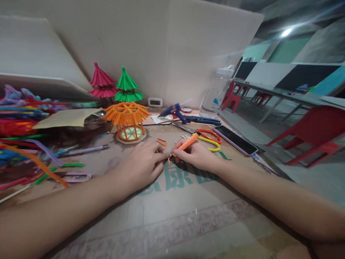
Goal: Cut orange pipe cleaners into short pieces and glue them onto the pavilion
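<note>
My right hand (192, 153) grips an orange marker (189, 141), its tip pointing down and left at a small orange stick (169, 162). Against the other side of that stick, the fingertips of my left hand (147, 158) are closed and hold it on the cardboard (172, 223). Just beyond my fingers lie other short orange pieces (162, 142), joined at an angle. Behind my left hand stands a small orange pavilion (128, 118) with a fringed roof and a pale base.
Pipe cleaners (24, 122) crowd the left side. Green (126, 86) and pink (102, 81) fuzzy trees stand behind. Rearward are a blue glue gun (175, 112), pliers (205, 120), a timer (155, 102) and a bottle (215, 93). Scissors (212, 136) and a phone (235, 139) lie right.
</note>
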Motion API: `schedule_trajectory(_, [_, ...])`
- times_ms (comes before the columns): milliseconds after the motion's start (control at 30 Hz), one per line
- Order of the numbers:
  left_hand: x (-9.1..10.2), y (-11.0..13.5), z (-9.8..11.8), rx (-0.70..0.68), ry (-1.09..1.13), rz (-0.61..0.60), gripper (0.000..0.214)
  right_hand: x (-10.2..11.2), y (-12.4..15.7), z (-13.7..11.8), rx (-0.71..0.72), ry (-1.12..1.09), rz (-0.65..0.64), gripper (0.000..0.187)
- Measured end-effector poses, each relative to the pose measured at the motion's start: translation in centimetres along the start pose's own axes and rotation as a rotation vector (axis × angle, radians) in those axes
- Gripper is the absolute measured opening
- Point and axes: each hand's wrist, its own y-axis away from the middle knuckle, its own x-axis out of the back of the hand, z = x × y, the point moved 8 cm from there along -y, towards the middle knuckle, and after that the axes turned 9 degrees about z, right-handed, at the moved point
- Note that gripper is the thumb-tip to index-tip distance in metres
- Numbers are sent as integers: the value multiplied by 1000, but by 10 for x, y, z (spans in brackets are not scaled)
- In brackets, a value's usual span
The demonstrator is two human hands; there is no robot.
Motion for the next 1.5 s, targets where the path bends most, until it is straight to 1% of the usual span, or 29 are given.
schedule_trajectory(200, [0,1,-1,4,6,22,27,-4,4,-1,0,-28,-77,14])
schedule_trajectory(467, [0,1,-1,-5,-2,20,25,0,0,1,11,-22,-7,13])
schedule_trajectory(667, [0,2,-1,-8,-7,28,27,-3,3,-2,5,-32,-52,12])
schedule_trajectory(933, [-1,0,-1,-2,0,19,25,1,0,0,14,13,11,15])
schedule_trajectory(1133, [1,0,0,-11,5,32,27,-2,3,0,-21,-14,-55,13])
schedule_trajectory(1300, [-2,0,-1,8,-2,-8,28,1,1,0,-1,6,-7,13])
schedule_trajectory(1433, [-1,0,0,0,4,8,27,0,2,-1,-16,-12,-3,14])
schedule_trajectory(1500, [0,0,0,8,5,27,27,2,1,0,-33,-19,20,15])
